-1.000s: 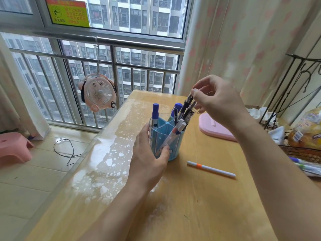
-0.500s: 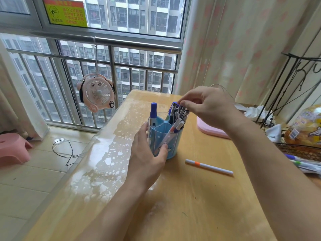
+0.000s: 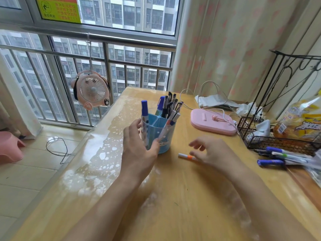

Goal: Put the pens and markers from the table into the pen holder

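- We see a wooden table (image 3: 182, 197) carrying a blue pen holder (image 3: 160, 136).
- On it lie a white pen (image 3: 186, 157), a pink pad (image 3: 212, 121), a wire basket (image 3: 271, 140) and loose markers (image 3: 284, 156).

The pen holder (image 3: 157, 134) is light blue, with a small pale print low on its side, too blurred to read. Blue-capped markers (image 3: 144, 108) and black pens (image 3: 171, 103) fill it. A white pen (image 3: 186, 157) has an orange band. The table (image 3: 182, 197) is honey yellow with whitish blotches; the curtain (image 3: 225, 46) is cream with pink spots.
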